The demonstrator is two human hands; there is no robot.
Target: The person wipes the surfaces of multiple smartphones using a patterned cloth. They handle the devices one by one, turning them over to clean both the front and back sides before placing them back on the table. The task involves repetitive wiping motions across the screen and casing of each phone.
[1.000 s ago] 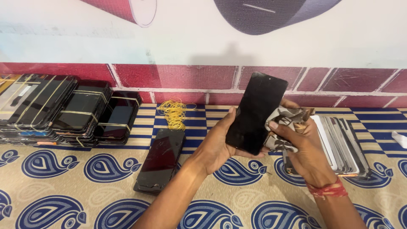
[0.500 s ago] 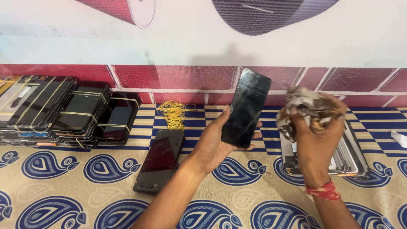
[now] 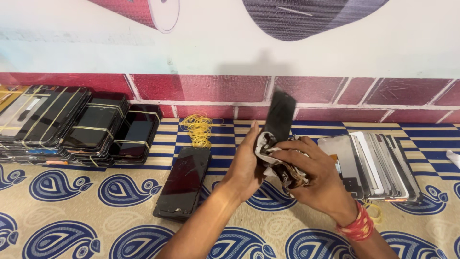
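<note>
Since half a second ago, both hands are coming down and together: the cloth [image 3: 282,165], then raised off to the right, is now lying against the screen [image 3: 279,116]. I'm gripping the screen in my left hand [image 3: 247,165], fingers wrapped round its lower edge, holding it upright and blurred in mid-air above the tabletop [image 3: 115,225], just left of the fanned row of screens [image 3: 378,163]. My right hand [image 3: 314,180] is bunching the crumpled cloth, fingers curled and pressing it onto the lower part of the glass. I judge I'm wiping the panel clean; the next stroke is calling for steady pressure along the face while the left hand is keeping it from twisting. One dark screen [image 3: 184,182] is lying flat on the near left, with yellow rubber bands [image 3: 197,128] beyond it and banded stacks [image 3: 76,124] at far left. Patterned paisley covering is lining the tabletop, with a painted brick wall [image 3: 215,88] behind.
</note>
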